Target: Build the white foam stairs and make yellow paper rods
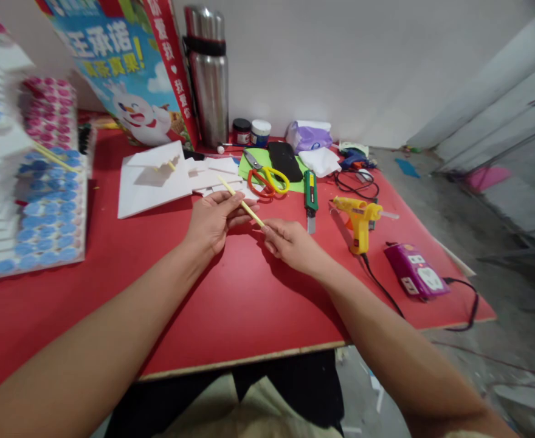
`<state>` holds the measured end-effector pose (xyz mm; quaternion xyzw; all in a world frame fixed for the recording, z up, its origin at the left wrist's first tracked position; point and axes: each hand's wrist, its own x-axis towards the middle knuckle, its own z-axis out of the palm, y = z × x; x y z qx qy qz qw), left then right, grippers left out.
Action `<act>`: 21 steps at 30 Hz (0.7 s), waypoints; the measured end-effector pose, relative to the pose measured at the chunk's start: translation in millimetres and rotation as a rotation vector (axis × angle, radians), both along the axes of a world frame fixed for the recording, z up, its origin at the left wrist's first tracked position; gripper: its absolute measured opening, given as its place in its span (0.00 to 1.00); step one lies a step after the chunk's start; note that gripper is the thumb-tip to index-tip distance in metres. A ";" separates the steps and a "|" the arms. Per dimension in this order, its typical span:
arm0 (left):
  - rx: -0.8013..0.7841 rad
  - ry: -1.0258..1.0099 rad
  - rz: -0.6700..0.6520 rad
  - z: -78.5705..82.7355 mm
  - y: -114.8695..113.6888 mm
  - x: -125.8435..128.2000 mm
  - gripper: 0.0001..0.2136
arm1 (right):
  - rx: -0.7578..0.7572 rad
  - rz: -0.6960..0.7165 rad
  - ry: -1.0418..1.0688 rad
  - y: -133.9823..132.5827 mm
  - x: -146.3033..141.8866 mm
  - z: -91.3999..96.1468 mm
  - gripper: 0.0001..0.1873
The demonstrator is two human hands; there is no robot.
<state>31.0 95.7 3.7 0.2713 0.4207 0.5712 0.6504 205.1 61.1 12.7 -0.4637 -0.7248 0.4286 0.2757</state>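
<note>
A thin pale wooden stick (242,202) is held between both hands above the red table (231,304). My left hand (215,219) has its fingers closed around the stick's middle. My right hand (288,242) pinches the stick's near end with its fingertips. The far end of the stick points up and left over white paper pieces (155,179).
Red-and-yellow scissors (267,180) lie on a green mat, next to a green utility knife (310,198) and a black phone (284,160). A yellow glue gun (360,220) and a purple power strip (416,271) sit right. Stacked foam pieces (30,201), a box and a steel flask (208,76) stand behind.
</note>
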 end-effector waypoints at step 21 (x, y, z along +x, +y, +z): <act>0.013 -0.070 -0.069 -2.5 1.0 -2.0 0.03 | -0.738 0.022 0.508 1.4 5.4 7.7 0.14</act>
